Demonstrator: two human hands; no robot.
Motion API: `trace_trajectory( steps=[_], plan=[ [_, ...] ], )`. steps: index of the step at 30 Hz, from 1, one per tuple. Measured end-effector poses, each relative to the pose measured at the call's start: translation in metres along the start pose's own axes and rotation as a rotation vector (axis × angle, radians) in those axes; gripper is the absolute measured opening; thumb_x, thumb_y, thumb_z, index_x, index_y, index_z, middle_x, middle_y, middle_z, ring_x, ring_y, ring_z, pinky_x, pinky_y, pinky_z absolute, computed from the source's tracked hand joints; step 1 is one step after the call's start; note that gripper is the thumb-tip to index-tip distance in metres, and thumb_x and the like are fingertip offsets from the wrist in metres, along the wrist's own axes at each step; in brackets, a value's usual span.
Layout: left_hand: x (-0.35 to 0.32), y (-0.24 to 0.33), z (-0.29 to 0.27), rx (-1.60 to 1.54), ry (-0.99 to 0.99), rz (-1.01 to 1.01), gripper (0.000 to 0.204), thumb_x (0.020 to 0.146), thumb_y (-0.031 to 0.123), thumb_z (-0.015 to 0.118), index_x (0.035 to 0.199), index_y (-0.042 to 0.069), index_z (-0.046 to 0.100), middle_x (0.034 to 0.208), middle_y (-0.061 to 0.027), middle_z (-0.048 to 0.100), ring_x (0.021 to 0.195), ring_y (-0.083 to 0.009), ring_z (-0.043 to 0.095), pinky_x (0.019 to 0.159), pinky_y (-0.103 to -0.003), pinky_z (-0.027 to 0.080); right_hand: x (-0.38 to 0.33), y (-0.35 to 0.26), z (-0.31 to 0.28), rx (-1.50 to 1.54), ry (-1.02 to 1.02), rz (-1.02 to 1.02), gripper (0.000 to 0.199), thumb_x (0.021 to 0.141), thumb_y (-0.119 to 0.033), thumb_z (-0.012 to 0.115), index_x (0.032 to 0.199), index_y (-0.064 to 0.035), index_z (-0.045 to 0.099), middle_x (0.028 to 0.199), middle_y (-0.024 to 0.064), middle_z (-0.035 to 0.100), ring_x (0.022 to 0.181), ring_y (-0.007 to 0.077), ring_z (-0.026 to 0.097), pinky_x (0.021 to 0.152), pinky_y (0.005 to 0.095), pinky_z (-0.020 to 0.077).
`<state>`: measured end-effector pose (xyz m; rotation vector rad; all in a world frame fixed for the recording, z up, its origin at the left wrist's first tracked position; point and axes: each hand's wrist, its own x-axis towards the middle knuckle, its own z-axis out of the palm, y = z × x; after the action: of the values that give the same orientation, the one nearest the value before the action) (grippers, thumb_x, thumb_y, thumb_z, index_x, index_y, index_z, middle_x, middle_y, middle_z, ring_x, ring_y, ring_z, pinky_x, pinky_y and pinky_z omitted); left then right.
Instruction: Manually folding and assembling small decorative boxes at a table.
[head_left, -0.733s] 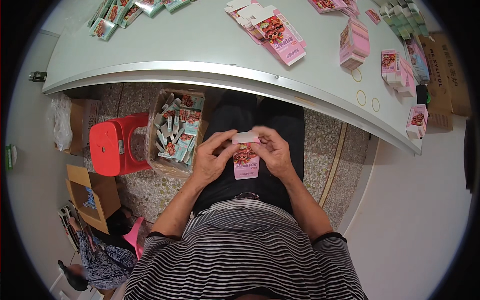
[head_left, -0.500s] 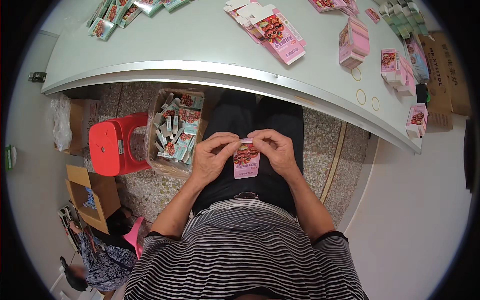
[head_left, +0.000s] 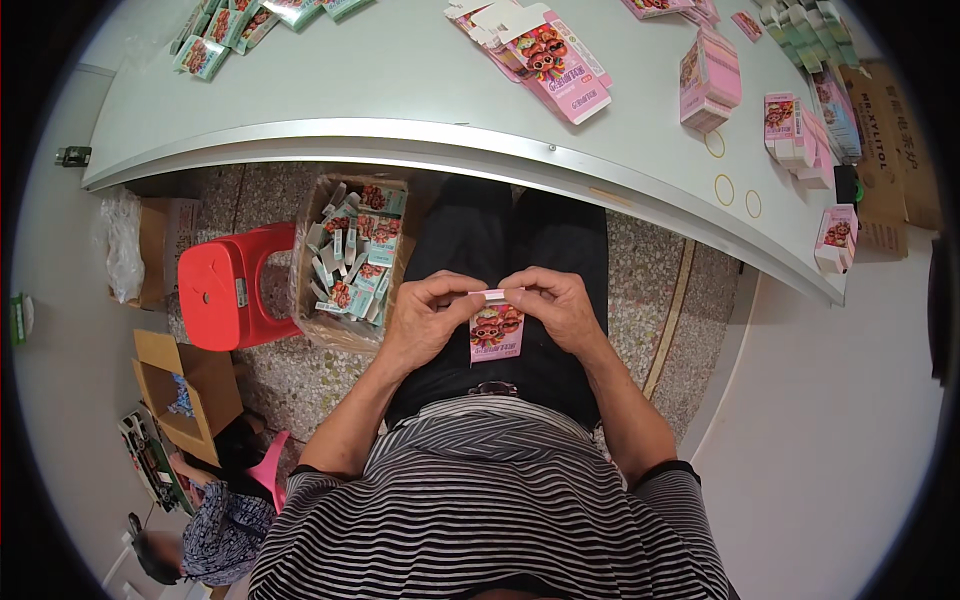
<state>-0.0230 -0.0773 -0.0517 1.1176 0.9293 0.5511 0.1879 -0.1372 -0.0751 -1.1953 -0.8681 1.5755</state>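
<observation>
Over my lap I hold a small pink carton (head_left: 497, 330) with a cartoon picture on its front. My left hand (head_left: 428, 315) pinches its upper left corner between thumb and fingers. The upper right corner is gripped the same way by my right hand (head_left: 556, 308). A pale flap shows along the top edge, between both thumbs. On the table ahead lies a pile of flattened pink cartons (head_left: 560, 75), fanned out with white flaps at its far end. To its right stands a stack of pink cartons (head_left: 709, 80).
An open box of green-and-white cartons (head_left: 385, 290) sits left of my legs, beside a red stool (head_left: 212, 295). The table's metal edge (head_left: 400, 133) runs across ahead. Elastic bands (head_left: 724, 190) and more pink cartons (head_left: 783, 122) lie at right. Another person (head_left: 225, 530) works at lower left.
The carton has tilted, so its top edge with the pale flap now faces up. Both hands have shifted slightly toward me. The other person at lower left has moved an arm and leaned.
</observation>
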Motion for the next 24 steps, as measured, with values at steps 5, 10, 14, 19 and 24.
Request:
trace_trajectory(
  steps=[5, 10, 14, 19, 24],
  plan=[
    [-0.006, -0.007, -0.004, -0.005, -0.018, -0.025, 0.017, 0.092, 0.001, 0.066, 0.107, -0.005, 0.070, 0.102, -0.0114, 0.071, 0.086, -0.0125, 0.067, 0.075, -0.024, 0.056, -0.007, 0.007, 0.000, -0.001, -0.037, -0.038, 0.017, 0.094, -0.009, 0.065, 0.104, 0.0038, 0.071, 0.095, 0.0060, 0.068, 0.087, 0.0096, 0.063, 0.077, 0.0236, 0.0505],
    [-0.012, -0.009, -0.004, -0.009, -0.047, -0.060, 0.020, 0.092, 0.001, 0.066, 0.110, -0.004, 0.070, 0.097, -0.0116, 0.073, 0.085, -0.0129, 0.068, 0.076, -0.025, 0.057, -0.011, 0.016, -0.001, -0.062, -0.023, -0.100, 0.019, 0.094, -0.011, 0.066, 0.105, 0.0039, 0.071, 0.099, 0.0080, 0.068, 0.089, 0.0113, 0.063, 0.077, 0.0245, 0.0509],
    [-0.016, 0.000, -0.002, 0.024, -0.079, -0.088, 0.021, 0.089, 0.000, 0.070, 0.109, -0.004, 0.070, 0.099, -0.0125, 0.072, 0.086, -0.0118, 0.068, 0.076, -0.025, 0.057, -0.012, 0.016, -0.004, -0.119, -0.047, -0.162, 0.019, 0.093, -0.011, 0.068, 0.105, 0.0031, 0.071, 0.101, 0.0099, 0.068, 0.089, 0.0127, 0.064, 0.076, 0.0244, 0.0515],
    [-0.017, -0.011, -0.003, 0.154, -0.060, 0.009, 0.020, 0.086, 0.000, 0.073, 0.105, -0.003, 0.072, 0.101, -0.0132, 0.071, 0.087, -0.0125, 0.068, 0.077, -0.024, 0.056, -0.015, 0.019, 0.000, -0.077, -0.064, -0.183, 0.017, 0.090, -0.008, 0.070, 0.104, 0.0015, 0.072, 0.099, 0.0104, 0.069, 0.086, 0.0124, 0.065, 0.074, 0.0238, 0.0515],
    [-0.013, -0.018, -0.007, 0.238, -0.054, 0.146, 0.029, 0.086, -0.002, 0.071, 0.115, -0.001, 0.068, 0.109, -0.0157, 0.068, 0.093, -0.0170, 0.067, 0.082, -0.027, 0.055, -0.007, -0.013, -0.003, -0.269, -0.102, -0.189, 0.020, 0.087, -0.007, 0.072, 0.106, -0.0001, 0.072, 0.096, 0.0096, 0.070, 0.083, 0.0113, 0.064, 0.070, 0.0239, 0.0507]
  ],
)
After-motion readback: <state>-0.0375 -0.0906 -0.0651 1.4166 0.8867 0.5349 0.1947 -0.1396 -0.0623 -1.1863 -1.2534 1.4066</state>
